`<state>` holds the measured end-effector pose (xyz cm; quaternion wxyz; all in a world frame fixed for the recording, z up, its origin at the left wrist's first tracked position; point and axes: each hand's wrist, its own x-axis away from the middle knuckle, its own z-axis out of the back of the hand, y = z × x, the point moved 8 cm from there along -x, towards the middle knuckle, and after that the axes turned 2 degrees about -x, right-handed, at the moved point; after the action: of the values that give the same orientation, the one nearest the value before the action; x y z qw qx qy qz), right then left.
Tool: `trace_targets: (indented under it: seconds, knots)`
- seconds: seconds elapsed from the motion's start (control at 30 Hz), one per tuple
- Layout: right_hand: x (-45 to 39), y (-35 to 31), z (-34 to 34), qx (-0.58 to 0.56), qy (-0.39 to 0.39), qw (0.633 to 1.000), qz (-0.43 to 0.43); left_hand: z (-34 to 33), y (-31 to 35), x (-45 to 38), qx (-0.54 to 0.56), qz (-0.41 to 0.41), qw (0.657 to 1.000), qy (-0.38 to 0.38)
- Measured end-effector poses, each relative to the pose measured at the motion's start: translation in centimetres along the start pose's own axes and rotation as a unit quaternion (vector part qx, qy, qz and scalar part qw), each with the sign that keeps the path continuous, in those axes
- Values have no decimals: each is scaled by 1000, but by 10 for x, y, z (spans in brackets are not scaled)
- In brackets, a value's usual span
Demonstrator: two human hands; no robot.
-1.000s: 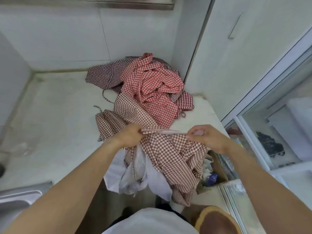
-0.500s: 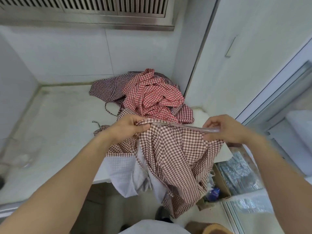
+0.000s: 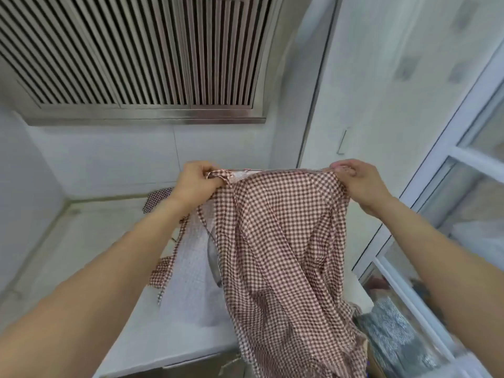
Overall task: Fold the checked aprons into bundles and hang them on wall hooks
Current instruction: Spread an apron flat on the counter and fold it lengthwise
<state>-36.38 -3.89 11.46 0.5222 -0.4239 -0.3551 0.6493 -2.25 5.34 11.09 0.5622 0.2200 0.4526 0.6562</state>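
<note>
A brown-and-white checked apron (image 3: pixel 283 241) hangs in the air in front of me, held up by its top edge. My left hand (image 3: pixel 196 181) grips the left end of that edge. My right hand (image 3: pixel 357 178) pinches the right end, so the edge is stretched between them. The cloth falls in folds below the counter's front edge, with its pale inner side and a strap showing at the left. A corner of another checked apron (image 3: pixel 156 199) peeks out behind my left wrist. The rest of the pile is hidden behind the raised apron.
A pale counter (image 3: pixel 90 255) runs from the left wall into the back corner. A steel slatted vent hood (image 3: pixel 141 55) hangs above it. On the right stand a white panel wall (image 3: pixel 381 105) and a glass-fronted cabinet (image 3: pixel 463 214).
Both hands have lifted the brown checked apron off the counter, raised it to chest height and moved apart, stretching its top edge. My view has tilted upward.
</note>
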Motion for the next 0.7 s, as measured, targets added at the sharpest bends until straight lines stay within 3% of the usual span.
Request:
trace_targets:
  seconds: [0.1,0.2,0.3,0.43,0.5,0.57,0.63,0.7]
  knots:
    - [-19,-45,10,15,19,999,35,3,12,-12,119,91,982,-113]
    - [-35,-82,16,34,21,998,55,5,34,-17,43,41,975,-214]
    - [-46,-122,18,43,40,994,91,9,61,-25,-75,-46,979,-186]
    - [-53,-161,12,45,44,991,122,9,90,-34,-134,-147,975,-97]
    - [-54,-173,14,49,42,990,129,13,92,-37,-137,-155,973,-98]
    - [-56,-179,22,36,50,990,126,13,81,-36,-82,-85,973,-200]
    - [-55,-183,26,6,35,993,112,7,65,-23,-45,5,937,-348]
    - [-53,-185,20,-5,-15,995,102,6,53,-13,-100,37,895,-433]
